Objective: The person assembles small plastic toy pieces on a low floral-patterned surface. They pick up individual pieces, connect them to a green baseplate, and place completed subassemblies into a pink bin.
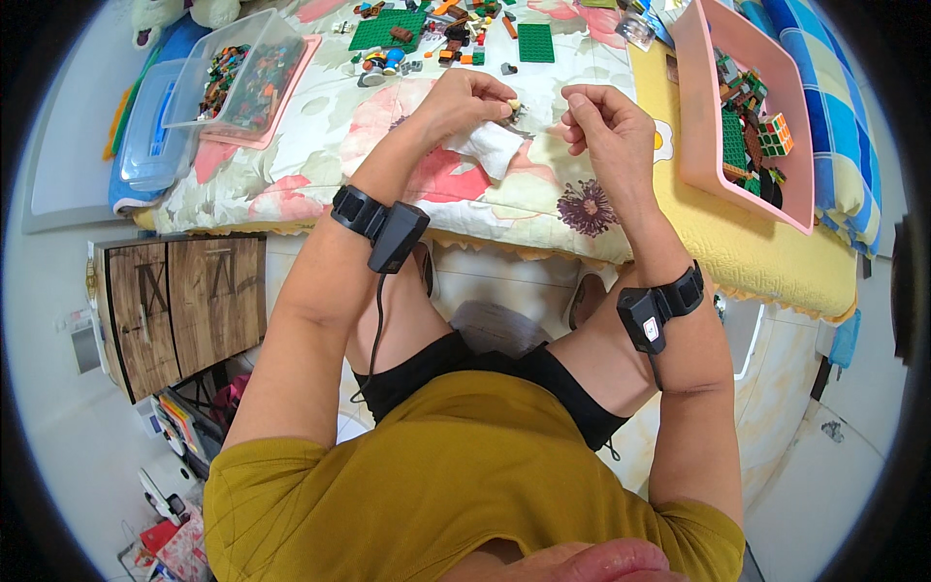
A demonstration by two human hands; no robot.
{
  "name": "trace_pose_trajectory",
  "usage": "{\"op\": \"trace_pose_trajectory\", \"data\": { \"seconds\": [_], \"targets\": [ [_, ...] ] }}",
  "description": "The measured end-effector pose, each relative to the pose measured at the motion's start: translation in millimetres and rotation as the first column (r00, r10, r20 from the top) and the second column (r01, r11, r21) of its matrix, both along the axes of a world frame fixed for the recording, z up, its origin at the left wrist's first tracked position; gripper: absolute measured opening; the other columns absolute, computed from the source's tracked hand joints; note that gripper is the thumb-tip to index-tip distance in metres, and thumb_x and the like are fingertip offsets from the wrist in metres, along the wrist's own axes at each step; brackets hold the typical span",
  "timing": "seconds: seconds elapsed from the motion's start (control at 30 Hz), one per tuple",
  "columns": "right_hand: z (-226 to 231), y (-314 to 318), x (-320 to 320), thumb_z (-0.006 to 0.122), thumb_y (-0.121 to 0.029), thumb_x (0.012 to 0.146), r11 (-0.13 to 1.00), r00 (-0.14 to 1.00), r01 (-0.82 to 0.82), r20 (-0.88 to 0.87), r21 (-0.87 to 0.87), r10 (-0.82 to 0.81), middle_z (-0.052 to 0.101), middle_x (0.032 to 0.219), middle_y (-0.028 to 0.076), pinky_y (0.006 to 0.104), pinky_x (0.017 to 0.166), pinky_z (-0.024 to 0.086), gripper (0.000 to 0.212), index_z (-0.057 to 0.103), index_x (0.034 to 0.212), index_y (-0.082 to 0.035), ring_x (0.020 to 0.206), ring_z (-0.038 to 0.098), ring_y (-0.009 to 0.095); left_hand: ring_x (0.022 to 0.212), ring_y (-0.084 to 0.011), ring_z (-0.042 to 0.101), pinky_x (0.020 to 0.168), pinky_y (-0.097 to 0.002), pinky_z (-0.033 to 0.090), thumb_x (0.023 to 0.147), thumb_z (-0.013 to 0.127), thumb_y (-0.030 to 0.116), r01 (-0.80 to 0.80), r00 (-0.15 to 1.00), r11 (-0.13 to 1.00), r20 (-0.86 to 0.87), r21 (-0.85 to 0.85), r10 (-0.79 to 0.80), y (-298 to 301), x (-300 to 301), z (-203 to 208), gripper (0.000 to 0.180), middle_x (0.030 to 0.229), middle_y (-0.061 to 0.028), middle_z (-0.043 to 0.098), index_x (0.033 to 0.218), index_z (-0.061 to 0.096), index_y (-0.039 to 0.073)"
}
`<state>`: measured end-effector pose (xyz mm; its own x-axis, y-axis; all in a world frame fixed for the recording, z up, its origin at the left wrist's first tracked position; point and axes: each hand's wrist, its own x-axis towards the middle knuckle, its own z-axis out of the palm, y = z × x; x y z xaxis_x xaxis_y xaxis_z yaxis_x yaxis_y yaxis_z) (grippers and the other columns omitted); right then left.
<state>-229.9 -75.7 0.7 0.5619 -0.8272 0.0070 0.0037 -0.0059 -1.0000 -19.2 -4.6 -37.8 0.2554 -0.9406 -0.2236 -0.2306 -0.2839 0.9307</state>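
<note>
- Above the white cloth (493, 147), my left hand (465, 97) pinches a small yellow brick (513, 104); it could slip.
- My right hand (606, 121) is curled nearly closed; whether it holds anything, I cannot tell.

small pale-yellow brick (513, 105) | pinched at left hand (472, 100) fingertips | held above floral cloth, beside white tissue (492, 147)
</note>
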Motion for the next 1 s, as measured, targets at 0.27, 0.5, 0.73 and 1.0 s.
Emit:
{"op": "trace_pose_trajectory", "data": {
  "seconds": [0.27,0.5,0.73,1.0],
  "targets": [
    [1.0,0.9,0.4,0.062,-0.014,0.096,1.000,1.000,0.004,-0.012,0.007,-0.004,0.066,0.077,0.004,0.0205,0.053,0.048,0.019,0.070,0.105,0.001,0.063,0.059,0.006,0.075,-0.0118,0.066,0.069,-0.0246,0.053,0.078,0.075,0.004,-0.032,0.999,0.999,0.002,-0.031,0.032,0.8,1.2,-0.5,0.025,0.087,-0.0082,0.072,0.102,0.073,-0.002],
    [0.4,1.0,0.7,0.062,-0.013,0.096,1.000,1.000,-0.004,-0.022,-0.021,0.004,0.066,0.077,0.003,0.0202,0.053,0.048,0.017,0.070,0.104,-0.001,0.063,0.058,0.006,0.075,-0.0118,0.066,0.069,-0.0247,0.053,0.078,0.074,0.003,-0.015,0.999,1.000,0.047,-0.001,0.015,2.1,-0.7,2.8,0.027,0.087,-0.0076,0.072,0.105,0.073,-0.001],
    [1.3,0.0,-0.4,0.061,-0.013,0.096,0.999,1.000,0.000,-0.028,-0.036,-0.001,0.066,0.076,0.003,0.0199,0.053,0.047,0.017,0.070,0.104,-0.001,0.063,0.057,0.005,0.072,-0.0114,0.065,0.067,-0.0248,0.052,0.076,0.077,0.006,-0.011,0.988,1.000,0.155,-0.001,0.011,1.5,-2.8,0.3,0.026,0.081,-0.0068,0.070,0.100,0.073,-0.001],
    [-1.6,-1.7,-1.1,0.061,-0.012,0.094,1.000,1.000,-0.007,-0.028,-0.029,0.006,0.066,0.077,0.002,0.0206,0.054,0.048,0.016,0.070,0.101,-0.001,0.063,0.058,0.005,0.072,-0.0093,0.061,0.066,-0.0237,0.050,0.080,0.076,0.011,0.014,0.995,0.998,0.099,-0.055,-0.009,2.5,-1.8,1.9,0.026,0.084,-0.0034,0.068,0.104,0.074,0.001]
  ]
}}
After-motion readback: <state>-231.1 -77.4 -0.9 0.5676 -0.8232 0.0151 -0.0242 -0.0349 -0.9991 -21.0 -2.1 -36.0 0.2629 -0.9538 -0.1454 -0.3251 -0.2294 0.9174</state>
